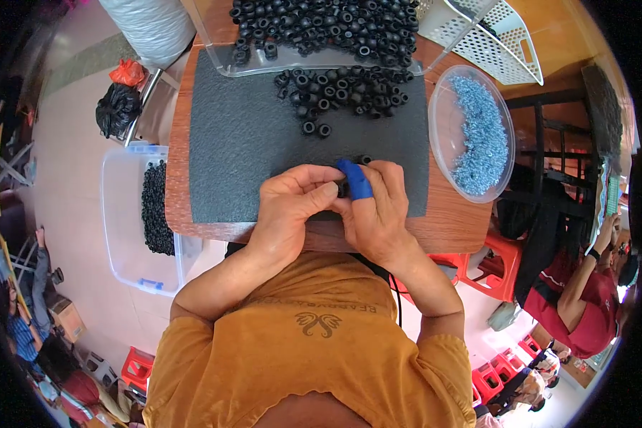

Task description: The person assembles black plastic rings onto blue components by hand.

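Black cap (343,188) sits between the fingertips of both hands, above the near edge of the worktop (460,222), about midway along it. The left hand (289,203) is nearly closed, its thumb and forefinger pinched at the cap's left side, the other fingers curled beneath. The right hand (378,203) is bent over from the other side, knuckles up, its fingers curled and close together; a blue finger sleeve (357,180) wraps its forefinger. How firmly each grips is hidden. Both elbows are bent and spread outward, the forearms slanting in to meet.

Just past the right hand's knuckles shows a second cap (365,160); whether it touches them I cannot tell. A dark mat (235,143) covers most of the worktop. Toward its far edge lie loose caps (346,93), in front of a clear tray (253,70) heaped with more. At the worktop's right edge is a clear bowl (444,143) of pale blue bits (480,139); a white basket (478,39) stands by the far right corner.

Beyond the left edge, lower down, is a clear box (125,246) with black pieces (157,214). Off to the right are red stools (503,267) and a seated person in red (581,307).
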Available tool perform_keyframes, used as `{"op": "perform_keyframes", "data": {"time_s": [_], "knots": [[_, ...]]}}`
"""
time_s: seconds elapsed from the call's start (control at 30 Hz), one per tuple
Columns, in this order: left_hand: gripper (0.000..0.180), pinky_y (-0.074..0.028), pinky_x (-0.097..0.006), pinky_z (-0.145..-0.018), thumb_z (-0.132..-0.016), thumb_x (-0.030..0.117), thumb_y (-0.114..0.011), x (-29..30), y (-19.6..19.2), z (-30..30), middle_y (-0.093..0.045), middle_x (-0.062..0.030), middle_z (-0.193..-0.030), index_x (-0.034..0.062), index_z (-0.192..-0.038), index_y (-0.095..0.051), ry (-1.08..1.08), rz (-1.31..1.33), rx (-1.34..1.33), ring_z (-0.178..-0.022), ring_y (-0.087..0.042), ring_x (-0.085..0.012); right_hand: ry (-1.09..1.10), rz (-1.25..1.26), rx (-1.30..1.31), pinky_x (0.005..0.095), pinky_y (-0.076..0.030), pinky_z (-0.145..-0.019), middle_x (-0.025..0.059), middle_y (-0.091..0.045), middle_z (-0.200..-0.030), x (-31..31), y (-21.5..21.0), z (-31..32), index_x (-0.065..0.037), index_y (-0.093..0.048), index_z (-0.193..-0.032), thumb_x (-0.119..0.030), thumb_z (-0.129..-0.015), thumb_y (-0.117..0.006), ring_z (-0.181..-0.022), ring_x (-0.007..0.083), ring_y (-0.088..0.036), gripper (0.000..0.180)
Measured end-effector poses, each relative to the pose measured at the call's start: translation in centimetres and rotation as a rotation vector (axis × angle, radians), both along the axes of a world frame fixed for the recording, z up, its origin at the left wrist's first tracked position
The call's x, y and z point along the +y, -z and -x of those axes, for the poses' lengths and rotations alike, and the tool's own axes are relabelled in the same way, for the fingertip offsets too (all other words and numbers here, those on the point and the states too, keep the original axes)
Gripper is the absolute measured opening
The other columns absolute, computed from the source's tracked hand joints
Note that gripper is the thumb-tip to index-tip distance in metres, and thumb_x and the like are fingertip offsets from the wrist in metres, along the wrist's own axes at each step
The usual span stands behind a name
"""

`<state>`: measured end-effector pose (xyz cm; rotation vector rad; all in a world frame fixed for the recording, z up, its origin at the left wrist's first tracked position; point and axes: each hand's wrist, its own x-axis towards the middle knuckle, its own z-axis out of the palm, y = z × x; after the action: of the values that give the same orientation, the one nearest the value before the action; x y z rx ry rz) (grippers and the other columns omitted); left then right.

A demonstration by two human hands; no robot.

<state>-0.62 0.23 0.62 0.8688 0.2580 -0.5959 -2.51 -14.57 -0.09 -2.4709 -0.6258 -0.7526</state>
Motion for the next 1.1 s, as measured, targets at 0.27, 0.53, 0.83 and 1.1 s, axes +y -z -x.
{"op": "perform_keyframes", "data": {"time_s": [0.27, 0.53, 0.83, 1.1], "knots": [[0.01, -0.052, -0.027, -0.071, -0.082, -0.003, -0.062, -0.4, 0.7, 0.9, -0.064, -0.0096, -0.085, -0.0049, -0.092, -0.06, -0.086, -0.025, -0.129, -0.074, -0.061, -0.0145, -0.04, 0.044, -0.004, 0.0419, -0.035, -0.058, 0.0226, -0.052, -0.088, 0.3, 0.3, 0.2, 0.01, -0.052, -0.084, -0.006, -0.061, -0.062, -0.077, 0.0322, -0.046, 0.029], [0.003, -0.052, -0.024, -0.066, -0.085, -0.005, -0.058, -0.8, 1.0, 1.4, -0.062, -0.0073, -0.081, -0.0039, -0.088, -0.059, -0.089, -0.258, -0.377, -0.071, -0.06, -0.0109, -0.074, 0.163, -0.056, 0.0391, -0.03, -0.053, 0.018, -0.044, -0.072, 0.1, 0.2, 0.4, 0.005, -0.046, -0.069, -0.002, -0.053, -0.052, -0.065, 0.0281, -0.039, 0.018], [0.012, -0.051, -0.024, -0.068, -0.084, 0.002, -0.061, -0.7, 0.5, 0.6, -0.063, -0.0066, -0.083, -0.004, -0.095, -0.06, -0.005, -0.199, -0.248, -0.072, -0.06, -0.0114, -0.049, -0.089, -0.019, 0.0399, -0.032, -0.052, 0.0143, -0.045, -0.068, -0.1, 1.0, 0.1, 0.003, -0.049, -0.07, -0.004, -0.056, -0.061, -0.063, 0.0281, -0.043, 0.019], [0.024, -0.05, -0.024, -0.065, -0.091, 0.014, -0.056, 0.3, 0.2, 0.1, -0.065, -0.0084, -0.082, -0.0064, -0.104, -0.059, 0.198, -0.062, -0.12, -0.07, -0.061, -0.0116, 0.012, -0.06, 0.018, 0.0376, -0.043, -0.058, 0.015, -0.056, -0.081, -0.7, -0.2, 0.6, 0.008, -0.056, -0.094, -0.005, -0.065, -0.069, -0.07, 0.0308, -0.051, 0.035]]}}
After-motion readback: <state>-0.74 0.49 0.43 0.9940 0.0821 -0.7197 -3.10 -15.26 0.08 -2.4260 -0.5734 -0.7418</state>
